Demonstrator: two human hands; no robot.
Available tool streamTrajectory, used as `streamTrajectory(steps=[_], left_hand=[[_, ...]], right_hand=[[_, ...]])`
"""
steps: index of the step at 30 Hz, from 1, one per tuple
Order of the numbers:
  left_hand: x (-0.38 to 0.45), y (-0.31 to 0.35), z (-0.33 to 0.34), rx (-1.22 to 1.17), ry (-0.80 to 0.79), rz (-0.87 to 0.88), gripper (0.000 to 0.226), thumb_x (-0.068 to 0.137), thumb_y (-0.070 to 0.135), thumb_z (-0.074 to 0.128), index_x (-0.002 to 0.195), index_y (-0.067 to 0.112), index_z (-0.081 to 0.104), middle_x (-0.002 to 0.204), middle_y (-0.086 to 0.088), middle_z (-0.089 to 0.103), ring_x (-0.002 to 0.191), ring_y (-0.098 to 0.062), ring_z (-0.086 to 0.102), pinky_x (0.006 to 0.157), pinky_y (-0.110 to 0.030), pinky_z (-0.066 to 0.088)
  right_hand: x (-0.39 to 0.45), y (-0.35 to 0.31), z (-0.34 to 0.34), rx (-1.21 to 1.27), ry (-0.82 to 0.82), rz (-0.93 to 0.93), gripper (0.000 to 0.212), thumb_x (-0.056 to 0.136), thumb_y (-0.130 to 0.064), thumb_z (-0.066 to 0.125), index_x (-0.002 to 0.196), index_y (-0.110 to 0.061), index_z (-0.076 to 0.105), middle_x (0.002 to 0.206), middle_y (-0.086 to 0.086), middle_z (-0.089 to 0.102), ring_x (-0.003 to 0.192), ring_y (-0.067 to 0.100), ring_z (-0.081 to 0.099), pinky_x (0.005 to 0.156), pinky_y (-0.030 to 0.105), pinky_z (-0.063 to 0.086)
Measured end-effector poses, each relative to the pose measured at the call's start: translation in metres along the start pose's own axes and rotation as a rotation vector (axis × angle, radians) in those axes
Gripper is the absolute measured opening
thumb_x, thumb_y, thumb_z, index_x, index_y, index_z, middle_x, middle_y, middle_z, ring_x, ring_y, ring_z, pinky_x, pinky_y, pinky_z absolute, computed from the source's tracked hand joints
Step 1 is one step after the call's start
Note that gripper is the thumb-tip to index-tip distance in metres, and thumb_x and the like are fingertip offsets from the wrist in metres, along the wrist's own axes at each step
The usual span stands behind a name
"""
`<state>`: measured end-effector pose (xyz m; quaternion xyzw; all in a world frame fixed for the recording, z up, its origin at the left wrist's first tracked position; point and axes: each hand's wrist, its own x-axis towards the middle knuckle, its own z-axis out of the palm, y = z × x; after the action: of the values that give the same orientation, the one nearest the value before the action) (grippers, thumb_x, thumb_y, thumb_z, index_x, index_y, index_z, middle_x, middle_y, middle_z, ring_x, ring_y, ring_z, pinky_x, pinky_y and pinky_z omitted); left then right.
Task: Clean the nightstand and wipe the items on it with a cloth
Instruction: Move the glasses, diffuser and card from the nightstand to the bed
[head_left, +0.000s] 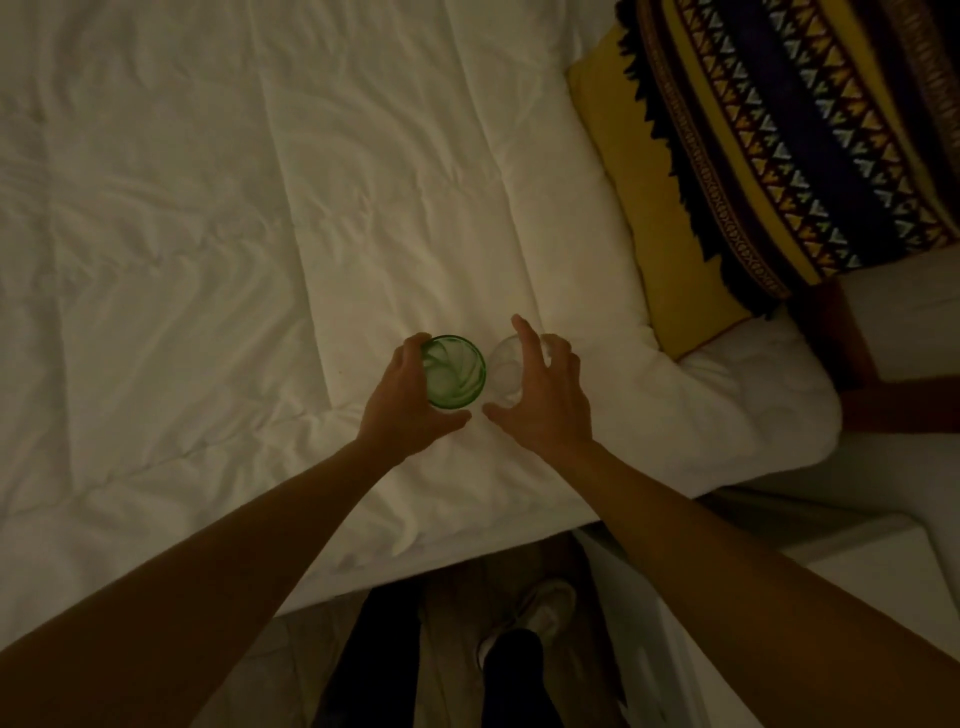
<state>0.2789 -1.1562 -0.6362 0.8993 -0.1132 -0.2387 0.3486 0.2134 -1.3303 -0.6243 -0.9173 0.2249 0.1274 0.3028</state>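
Observation:
A green glass stands upright on the white duvet near the bed's edge. My left hand grips it from the left, thumb at its near side and fingers curled round its far rim. Touching it on the right stands a clear glass, dim and partly hidden. My right hand hovers over and around that glass with fingers spread and the index finger straight; whether the fingers touch it is hard to tell. No cloth is in view.
A yellow pillow under a patterned dark blanket lies at the bed's upper right. A white furniture top, possibly the nightstand, sits at the lower right beside the bed. My legs and a shoe stand on the floor below the bed edge.

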Motion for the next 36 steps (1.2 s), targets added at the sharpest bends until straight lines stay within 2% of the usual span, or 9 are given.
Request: streamTrajectory(steps=[4, 8, 13, 17, 21, 27, 30, 32, 36], left_hand=[[-0.004, 0.011, -0.003, 0.071, -0.019, -0.023, 0.124, 0.056, 0.045, 0.094, 0.152, 0.015, 0.021, 0.146, -0.007, 0.041, 0.13, -0.024, 0.047, 0.099, -0.036, 0.045], [-0.012, 0.032, -0.004, 0.202, -0.014, -0.044, 0.133, 0.053, 0.055, 0.092, 0.154, 0.017, 0.015, 0.153, -0.01, 0.033, 0.137, -0.031, 0.041, 0.106, -0.054, 0.045], [-0.015, 0.064, 0.003, 0.48, 0.016, 0.029, 0.131, 0.06, 0.066, 0.083, 0.156, 0.016, 0.01, 0.164, -0.014, 0.016, 0.15, -0.033, 0.022, 0.115, -0.065, 0.025], [-0.02, 0.104, 0.028, 0.568, 0.024, 0.132, 0.127, 0.064, 0.069, 0.078, 0.156, 0.013, 0.01, 0.164, -0.016, 0.015, 0.152, -0.033, 0.016, 0.116, -0.064, 0.02], [-0.029, 0.155, 0.069, 0.585, -0.039, 0.286, 0.124, 0.07, 0.07, 0.073, 0.157, 0.009, 0.008, 0.165, -0.016, 0.013, 0.153, -0.031, 0.011, 0.122, -0.057, 0.016], [-0.057, 0.229, 0.155, 0.449, -0.232, 0.524, 0.124, 0.071, 0.058, 0.08, 0.158, 0.007, 0.009, 0.165, -0.013, 0.016, 0.152, -0.028, 0.016, 0.123, -0.047, 0.018], [-0.079, 0.259, 0.203, 0.414, -0.342, 0.575, 0.126, 0.071, 0.06, 0.08, 0.159, 0.015, 0.001, 0.167, -0.007, 0.009, 0.152, -0.025, 0.013, 0.122, -0.04, 0.016], [-0.097, 0.275, 0.235, 0.418, -0.43, 0.628, 0.126, 0.073, 0.064, 0.076, 0.158, 0.021, -0.005, 0.168, -0.003, 0.003, 0.153, -0.023, 0.008, 0.122, -0.038, 0.012], [-0.132, 0.301, 0.289, 0.429, -0.552, 0.739, 0.124, 0.073, 0.065, 0.075, 0.159, 0.019, -0.002, 0.168, -0.007, 0.007, 0.153, -0.027, 0.012, 0.123, -0.044, 0.014]], right_hand=[[-0.016, 0.015, -0.017, 0.013, -0.011, -0.019, 0.125, 0.069, -0.053, 0.086, 0.157, -0.046, -0.002, 0.161, 0.008, 0.017, 0.144, 0.03, 0.022, 0.106, 0.052, 0.044], [-0.034, 0.037, -0.036, 0.036, -0.002, 0.031, 0.127, 0.067, -0.059, 0.085, 0.157, -0.046, -0.004, 0.163, 0.009, 0.014, 0.144, 0.031, 0.02, 0.108, 0.052, 0.039], [-0.059, 0.07, -0.064, 0.079, 0.056, 0.111, 0.125, 0.068, -0.063, 0.082, 0.155, -0.049, -0.007, 0.164, 0.007, 0.011, 0.145, 0.03, 0.018, 0.11, 0.051, 0.037], [-0.089, 0.107, -0.086, 0.147, 0.113, 0.202, 0.121, 0.071, -0.065, 0.079, 0.155, -0.047, -0.006, 0.164, 0.007, 0.01, 0.146, 0.031, 0.017, 0.113, 0.052, 0.033], [-0.127, 0.147, -0.103, 0.239, 0.18, 0.321, 0.12, 0.071, -0.067, 0.078, 0.158, -0.042, -0.002, 0.164, 0.009, 0.012, 0.147, 0.033, 0.016, 0.115, 0.054, 0.032], [-0.191, 0.212, -0.126, 0.257, 0.3, 0.491, 0.115, 0.076, -0.065, 0.076, 0.161, -0.03, 0.006, 0.165, 0.013, 0.016, 0.15, 0.036, 0.017, 0.116, 0.056, 0.033], [-0.23, 0.248, -0.136, 0.224, 0.366, 0.573, 0.11, 0.077, -0.064, 0.075, 0.16, -0.029, 0.012, 0.164, 0.013, 0.018, 0.15, 0.035, 0.018, 0.113, 0.055, 0.038], [-0.256, 0.273, -0.141, 0.241, 0.387, 0.639, 0.11, 0.078, -0.065, 0.073, 0.16, -0.03, 0.009, 0.166, 0.012, 0.013, 0.151, 0.034, 0.014, 0.114, 0.054, 0.037], [-0.303, 0.313, -0.141, 0.263, 0.421, 0.757, 0.109, 0.079, -0.068, 0.07, 0.16, -0.03, 0.007, 0.166, 0.012, 0.011, 0.152, 0.033, 0.012, 0.114, 0.053, 0.035]])
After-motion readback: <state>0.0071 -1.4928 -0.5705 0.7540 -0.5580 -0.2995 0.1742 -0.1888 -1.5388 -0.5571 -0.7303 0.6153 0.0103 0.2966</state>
